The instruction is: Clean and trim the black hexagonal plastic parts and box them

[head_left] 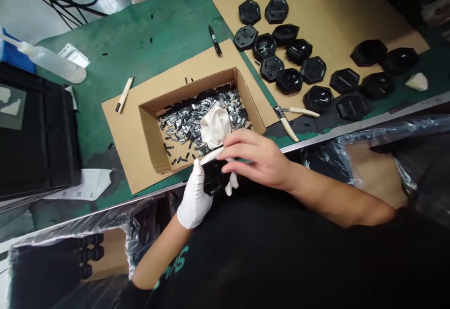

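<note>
My left hand [195,195], in a white glove, is closed around a black plastic part [215,177] at the table's near edge. My bare right hand [256,156] lies over the same part, its fingers curled and pressing on its top; a thin white piece shows under the fingertips. Just beyond the hands stands an open cardboard box [151,126] filled with several small grey metal clips [186,121] and a crumpled white cloth [215,125].
Several black hexagonal parts [288,56] lie on a cardboard sheet at the far right, with pliers [290,116] near them. A black marker [214,40], a white-handled tool [124,94], a squeeze bottle [49,60] and a black crate [35,131] sit left. Plastic-lined bins [379,159] flank me.
</note>
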A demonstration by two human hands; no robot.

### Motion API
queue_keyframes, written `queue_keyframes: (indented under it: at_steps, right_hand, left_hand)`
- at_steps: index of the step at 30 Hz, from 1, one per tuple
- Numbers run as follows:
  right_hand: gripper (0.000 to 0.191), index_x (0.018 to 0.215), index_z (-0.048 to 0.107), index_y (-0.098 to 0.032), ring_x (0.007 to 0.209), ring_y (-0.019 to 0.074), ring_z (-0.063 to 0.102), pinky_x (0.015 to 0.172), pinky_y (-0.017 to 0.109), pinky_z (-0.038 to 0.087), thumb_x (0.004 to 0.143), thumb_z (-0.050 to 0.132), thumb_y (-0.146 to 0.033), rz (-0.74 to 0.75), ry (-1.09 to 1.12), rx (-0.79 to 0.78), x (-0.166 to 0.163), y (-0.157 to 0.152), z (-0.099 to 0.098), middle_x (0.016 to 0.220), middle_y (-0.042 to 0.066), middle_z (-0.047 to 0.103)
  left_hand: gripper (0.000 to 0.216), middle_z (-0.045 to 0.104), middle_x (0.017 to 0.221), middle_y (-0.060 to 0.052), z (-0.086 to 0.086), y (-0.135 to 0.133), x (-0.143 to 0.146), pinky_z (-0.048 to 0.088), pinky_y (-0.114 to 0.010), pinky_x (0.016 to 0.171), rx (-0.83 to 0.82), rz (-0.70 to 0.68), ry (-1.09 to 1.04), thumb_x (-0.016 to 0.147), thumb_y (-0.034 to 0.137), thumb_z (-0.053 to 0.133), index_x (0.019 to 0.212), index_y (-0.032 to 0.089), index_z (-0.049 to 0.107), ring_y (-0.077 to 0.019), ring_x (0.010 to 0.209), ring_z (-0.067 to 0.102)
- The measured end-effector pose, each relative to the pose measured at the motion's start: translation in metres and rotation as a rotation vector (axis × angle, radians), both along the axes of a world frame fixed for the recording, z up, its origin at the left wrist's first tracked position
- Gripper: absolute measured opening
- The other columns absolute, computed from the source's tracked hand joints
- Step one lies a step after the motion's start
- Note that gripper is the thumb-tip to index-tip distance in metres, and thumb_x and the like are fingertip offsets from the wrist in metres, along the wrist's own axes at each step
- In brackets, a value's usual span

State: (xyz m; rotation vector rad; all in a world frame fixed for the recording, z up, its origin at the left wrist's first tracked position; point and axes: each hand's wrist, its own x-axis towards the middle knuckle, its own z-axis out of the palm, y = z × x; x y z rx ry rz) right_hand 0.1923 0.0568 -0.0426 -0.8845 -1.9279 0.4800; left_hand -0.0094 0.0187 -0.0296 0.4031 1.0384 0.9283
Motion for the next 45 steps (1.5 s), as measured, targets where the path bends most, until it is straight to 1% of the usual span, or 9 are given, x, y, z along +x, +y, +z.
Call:
queue_keyframes:
  at_steps: [3, 6, 9, 16, 20, 24, 27, 32, 45]
  right_hand:
    - [0.032, 0.119, 0.075, -0.027, 0.105, 0.0278, 0.074, 0.096, 0.047, 0.064, 0.111, 0.054, -0.050, -0.441, -0.226, -0.080, 0.049, -0.008, -0.012, 0.109, 0.009, 0.077]
    - [0.056, 0.141, 0.066, -0.017, 0.122, 0.0432, 0.065, 0.108, 0.067, 0.053, 0.103, 0.062, -0.057, -0.693, -0.395, -0.199, 0.092, -0.019, -0.033, 0.129, 0.023, 0.071]
    - [0.078, 0.154, 0.055, -0.012, 0.125, 0.0523, 0.059, 0.101, 0.074, 0.051, 0.097, 0.064, -0.064, -0.728, -0.572, -0.381, 0.108, -0.027, -0.048, 0.146, 0.031, 0.062]
    - [0.059, 0.138, 0.069, -0.014, 0.129, 0.0538, 0.056, 0.108, 0.074, 0.047, 0.087, 0.067, -0.045, -0.760, -0.594, -0.588, 0.105, -0.025, -0.036, 0.131, 0.026, 0.063]
    - [0.038, 0.114, 0.072, -0.026, 0.104, 0.0412, 0.070, 0.100, 0.066, 0.056, 0.087, 0.066, -0.052, -0.648, 0.102, -0.708, 0.107, -0.013, -0.017, 0.117, 0.019, 0.067]
    - [0.046, 0.121, 0.066, -0.031, 0.087, 0.0299, 0.074, 0.079, 0.051, 0.066, 0.098, 0.049, -0.066, -0.214, 0.323, -0.847, 0.076, -0.012, 0.011, 0.110, 0.012, 0.074]
    - [0.052, 0.143, 0.059, -0.031, 0.114, 0.0307, 0.075, 0.099, 0.050, 0.065, 0.093, 0.073, -0.041, 0.072, 0.070, -0.718, 0.033, -0.018, 0.031, 0.130, 0.011, 0.073]
    - [0.057, 0.147, 0.055, -0.014, 0.129, 0.0392, 0.062, 0.111, 0.060, 0.056, 0.093, 0.068, -0.027, 0.043, -0.377, -0.246, -0.027, -0.018, 0.043, 0.135, 0.021, 0.067]
    - [0.061, 0.154, 0.052, -0.018, 0.127, 0.0405, 0.064, 0.110, 0.064, 0.055, 0.097, 0.068, -0.032, 0.065, -0.472, -0.162, -0.042, -0.004, 0.044, 0.134, 0.019, 0.067]
  left_hand:
    - [0.046, 0.082, 0.103, -0.007, 0.019, 0.011, 0.002, 0.067, -0.034, 0.076, -0.028, 0.034, -0.144, 0.097, 0.064, 0.071, 0.112, 0.023, 0.081, -0.0236, 0.089, 0.080]
    - [0.032, 0.083, 0.107, -0.008, 0.032, 0.025, -0.002, 0.066, -0.033, 0.077, -0.219, 0.115, -0.290, 0.104, 0.048, 0.060, 0.110, 0.023, 0.079, -0.0233, 0.095, 0.080]
    - [0.037, 0.082, 0.124, -0.011, 0.035, 0.036, -0.004, 0.068, -0.040, 0.082, -0.306, 0.210, -0.342, 0.107, 0.051, 0.051, 0.111, 0.024, 0.077, -0.0277, 0.112, 0.080]
    - [0.036, 0.083, 0.115, -0.006, 0.034, 0.043, 0.005, 0.070, -0.038, 0.086, -0.297, 0.291, -0.346, 0.116, 0.045, 0.043, 0.107, 0.024, 0.070, -0.0235, 0.110, 0.082]
    - [0.035, 0.081, 0.119, -0.004, 0.028, 0.039, 0.004, 0.069, -0.034, 0.074, -0.109, 0.297, -0.305, 0.116, 0.048, 0.040, 0.109, 0.027, 0.067, -0.0224, 0.106, 0.082]
    - [0.052, 0.079, 0.118, -0.004, 0.024, 0.038, 0.002, 0.068, -0.031, 0.069, -0.032, 0.346, -0.237, 0.113, 0.065, 0.033, 0.105, 0.027, 0.068, -0.0224, 0.103, 0.082]
    - [0.062, 0.080, 0.115, -0.005, 0.021, 0.038, 0.002, 0.069, -0.035, 0.078, -0.004, 0.366, -0.227, 0.109, 0.075, 0.030, 0.104, 0.027, 0.070, -0.0235, 0.106, 0.081]
    - [0.063, 0.079, 0.115, -0.005, 0.016, 0.032, 0.003, 0.063, -0.047, 0.110, 0.063, 0.337, -0.308, 0.106, 0.079, 0.035, 0.110, 0.027, 0.070, -0.0277, 0.126, 0.076]
    - [0.059, 0.078, 0.127, -0.006, 0.014, 0.028, -0.009, 0.053, -0.053, 0.123, 0.121, 0.333, -0.310, 0.106, 0.078, 0.042, 0.115, 0.027, 0.071, -0.0298, 0.147, 0.063]
